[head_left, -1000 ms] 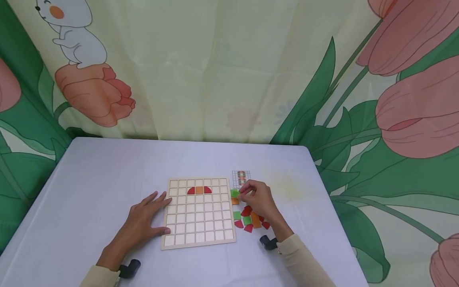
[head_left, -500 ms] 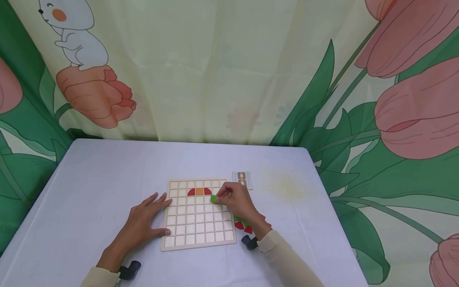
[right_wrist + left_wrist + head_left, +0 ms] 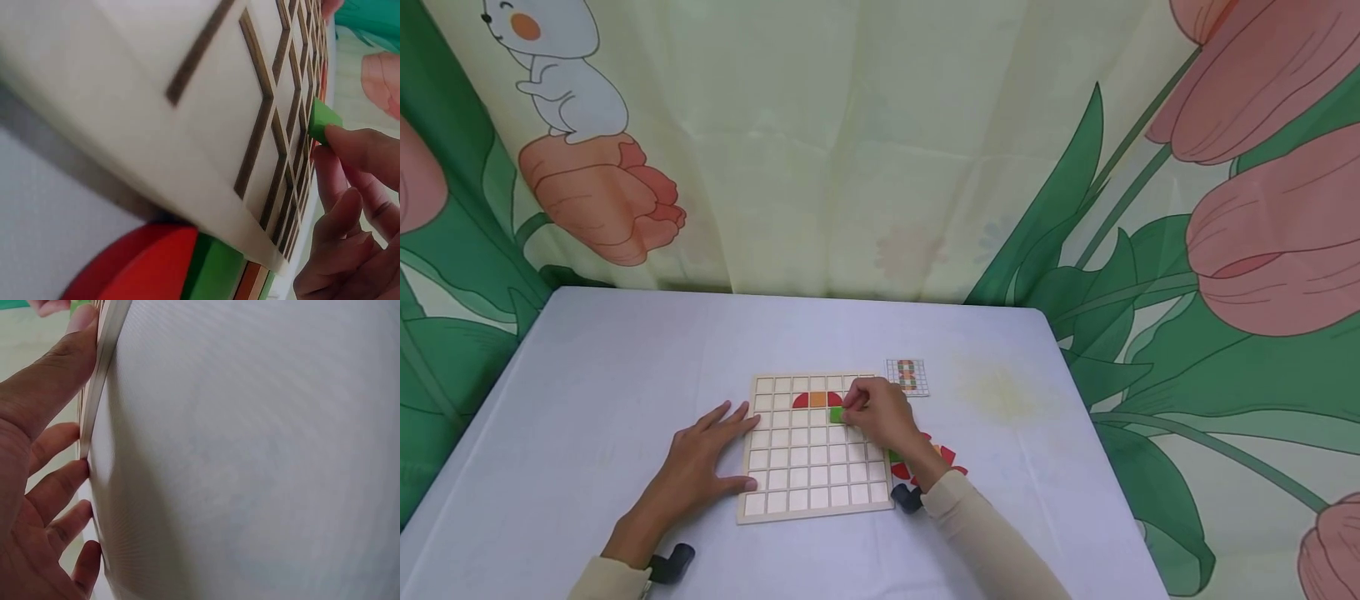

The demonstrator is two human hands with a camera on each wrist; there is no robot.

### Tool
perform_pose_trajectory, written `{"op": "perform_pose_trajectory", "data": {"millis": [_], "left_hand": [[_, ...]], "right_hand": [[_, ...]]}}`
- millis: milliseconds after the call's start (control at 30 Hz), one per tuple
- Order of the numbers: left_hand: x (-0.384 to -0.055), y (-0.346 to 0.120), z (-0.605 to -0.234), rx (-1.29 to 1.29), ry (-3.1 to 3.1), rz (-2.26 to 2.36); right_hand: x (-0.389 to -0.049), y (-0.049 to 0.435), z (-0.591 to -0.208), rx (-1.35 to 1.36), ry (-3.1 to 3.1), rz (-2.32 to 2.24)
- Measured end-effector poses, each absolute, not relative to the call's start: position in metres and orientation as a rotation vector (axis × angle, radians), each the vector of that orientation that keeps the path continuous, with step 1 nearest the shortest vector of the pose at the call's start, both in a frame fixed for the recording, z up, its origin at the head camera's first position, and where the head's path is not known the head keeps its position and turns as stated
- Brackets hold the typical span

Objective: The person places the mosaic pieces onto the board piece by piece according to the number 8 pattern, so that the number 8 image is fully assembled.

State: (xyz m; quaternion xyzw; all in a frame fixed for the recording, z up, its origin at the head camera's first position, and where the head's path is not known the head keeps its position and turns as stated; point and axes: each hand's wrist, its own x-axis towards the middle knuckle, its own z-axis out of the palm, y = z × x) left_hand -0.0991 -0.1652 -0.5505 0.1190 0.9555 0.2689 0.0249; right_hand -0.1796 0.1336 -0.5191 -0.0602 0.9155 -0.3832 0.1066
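A light wooden grid board (image 3: 820, 503) with square cells lies on the table. In its second row from the far side sit an orange square (image 3: 817, 399) and a red quarter-round piece (image 3: 801, 401) to its left; another red piece on its right is partly behind the fingers. My right hand (image 3: 880, 412) pinches a green square block (image 3: 323, 119) between thumb and finger, close over the cell below the right red piece. My left hand (image 3: 703, 454) is spread at the board's left edge, its thumb (image 3: 69, 353) and fingertips touching the frame.
Several red, green and orange pieces (image 3: 947, 455) lie right of the board, partly hidden by the right wrist. A small printed pattern card (image 3: 917, 379) lies beyond them. A white cloth covers the table (image 3: 625, 350); a patterned curtain (image 3: 820, 167) hangs behind.
My right hand has picked up the green block from beside the board and carried it left over the grid, beneath the right red piece. The left hand stays at the board's edge.
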Motion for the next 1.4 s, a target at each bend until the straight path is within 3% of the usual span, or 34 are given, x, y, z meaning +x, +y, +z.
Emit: {"op": "perform_pose_trajectory", "data": {"millis": [633,1400], "left_hand": [[-0.100,-0.166,-0.548,0.370,2.949,0.845],[-0.100,-0.166,-0.549,0.354,2.931,0.859]], "right_hand": [[-0.178,0.130,-0.520,-0.140,2.752,-1.076],[-0.163,0.202,-0.515,0.156,2.740,-1.195]]}}
